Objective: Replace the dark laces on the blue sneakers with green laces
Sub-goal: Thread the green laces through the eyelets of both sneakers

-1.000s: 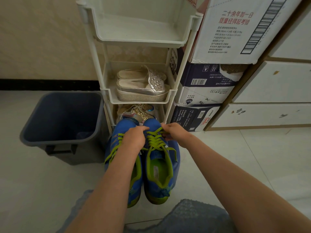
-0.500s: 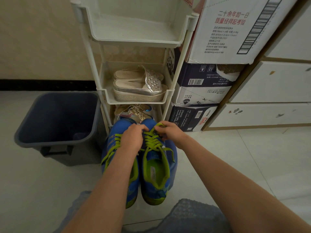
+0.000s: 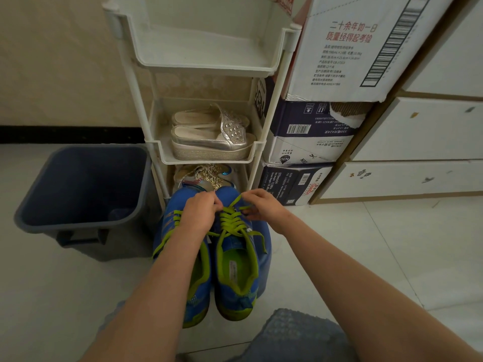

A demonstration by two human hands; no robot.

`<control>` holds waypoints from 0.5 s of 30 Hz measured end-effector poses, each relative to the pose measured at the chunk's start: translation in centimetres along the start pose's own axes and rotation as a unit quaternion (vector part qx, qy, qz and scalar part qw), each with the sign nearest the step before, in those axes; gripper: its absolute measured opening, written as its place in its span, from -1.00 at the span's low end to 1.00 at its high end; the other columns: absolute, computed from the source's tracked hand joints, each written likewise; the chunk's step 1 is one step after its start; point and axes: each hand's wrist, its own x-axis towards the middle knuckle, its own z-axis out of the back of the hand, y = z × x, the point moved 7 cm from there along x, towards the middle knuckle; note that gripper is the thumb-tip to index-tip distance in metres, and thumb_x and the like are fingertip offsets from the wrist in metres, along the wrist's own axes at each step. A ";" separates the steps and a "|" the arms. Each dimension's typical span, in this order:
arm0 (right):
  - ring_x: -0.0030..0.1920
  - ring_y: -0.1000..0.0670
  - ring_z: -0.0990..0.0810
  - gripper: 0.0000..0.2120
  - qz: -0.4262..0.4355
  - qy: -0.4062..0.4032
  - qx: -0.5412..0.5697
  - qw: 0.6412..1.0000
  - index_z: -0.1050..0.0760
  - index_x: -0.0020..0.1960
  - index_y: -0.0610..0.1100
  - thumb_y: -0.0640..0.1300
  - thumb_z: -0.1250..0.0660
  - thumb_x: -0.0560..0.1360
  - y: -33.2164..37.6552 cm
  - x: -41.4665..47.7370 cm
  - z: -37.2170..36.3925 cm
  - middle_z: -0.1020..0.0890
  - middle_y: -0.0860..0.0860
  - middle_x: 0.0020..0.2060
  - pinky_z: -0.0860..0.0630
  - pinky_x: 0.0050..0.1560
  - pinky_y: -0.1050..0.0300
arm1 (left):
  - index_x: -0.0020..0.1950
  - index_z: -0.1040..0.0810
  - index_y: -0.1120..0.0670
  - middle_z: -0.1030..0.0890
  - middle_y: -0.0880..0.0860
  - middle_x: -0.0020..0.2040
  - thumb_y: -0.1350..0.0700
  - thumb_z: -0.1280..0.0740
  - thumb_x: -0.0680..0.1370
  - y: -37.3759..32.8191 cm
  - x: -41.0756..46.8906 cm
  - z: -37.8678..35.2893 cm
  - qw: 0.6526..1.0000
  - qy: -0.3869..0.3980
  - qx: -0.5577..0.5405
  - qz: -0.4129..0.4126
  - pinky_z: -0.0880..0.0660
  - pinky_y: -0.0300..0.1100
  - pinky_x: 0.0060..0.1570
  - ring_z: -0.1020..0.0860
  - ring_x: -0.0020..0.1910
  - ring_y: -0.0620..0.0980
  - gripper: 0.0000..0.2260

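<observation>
With the fingers (image 3: 212, 202) of the left hand (image 3: 198, 214) curled tight, pinched the green lace (image 3: 232, 221) at the toe end of the right-hand sneaker (image 3: 236, 244). With the right hand (image 3: 261, 205), thumb and forefinger pressed together, pinched a loose end of the same lace, drawn up taut. Found the lace flat and woven, bright lime, crossed in neat rungs over the tongue, one tail trailing down the outer side. Noted blue mesh uppers, lime collars and lime soles, with a printed label on the green insole. Saw the left-hand sneaker (image 3: 174, 205) laced in lime too, though largely hidden under the left forearm. Found the pair standing on the pale glossy floor tiles (image 3: 339, 244), side by side and touching, heels nearest, toes at the bottom tier of a white plastic rack (image 3: 264, 145). Noted silver studded sandals (image 3: 211, 138) on the middle tier and a glittery shoe (image 3: 206, 176) below, just beyond the toes. Saw a blue-grey plastic bin (image 3: 81, 150) just left of the pair, stacked cardboard boxes (image 3: 308, 131) to the right, and white drawers (image 3: 418, 126) beyond them.
</observation>
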 end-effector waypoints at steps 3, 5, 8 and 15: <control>-0.23 0.03 -0.54 -0.70 0.019 0.001 -0.053 0.998 -0.39 0.27 -0.25 -0.14 -0.26 0.59 0.1 -0.2 -0.4 -0.54 -0.08 -0.12 -0.52 -0.20 0.21 | -0.16 -0.41 0.05 -0.42 0.10 -0.23 0.30 -0.26 0.53 0.1 0.2 -0.2 0.999 0.039 -0.017 0.003 -0.53 -0.01 -0.08 -0.45 -0.26 0.08 -0.83; -0.12 0.02 -0.49 -0.72 0.085 -0.031 -0.121 0.989 -0.44 0.27 -0.20 -0.17 -0.28 0.57 1.3 -0.3 -0.3 -0.44 -0.09 0.03 -0.50 -0.07 0.16 | -0.11 -0.52 0.06 -0.55 0.15 -0.17 0.26 -0.28 0.57 0.4 0.2 -0.2 0.998 0.042 -0.054 0.013 -0.58 0.00 -0.03 -0.59 -0.20 0.17 -0.88; 0.10 0.04 -0.30 -0.82 0.236 -0.077 -0.304 0.920 -0.59 0.11 -0.07 -0.12 -0.36 0.52 4.5 -1.2 -1.3 -0.31 -0.02 0.06 -0.27 0.26 0.18 | -0.16 -0.54 0.09 -0.60 0.12 -0.11 0.25 -0.32 0.55 0.7 0.0 0.1 0.993 0.023 -0.113 0.028 -0.62 -0.01 -0.13 -0.65 -0.19 0.15 -0.88; 0.25 -0.15 -0.27 -0.71 0.192 -0.033 -0.475 0.858 -0.65 0.07 -0.09 0.08 -0.38 0.47 4.9 -1.2 -4.1 -0.42 -0.14 0.14 -0.22 0.27 0.08 | 0.05 -0.51 0.17 -0.58 0.23 0.03 0.32 -0.26 0.57 1.4 -0.2 -0.3 0.984 0.010 -0.163 0.077 -0.62 0.03 -0.21 -0.63 -0.13 0.19 -0.89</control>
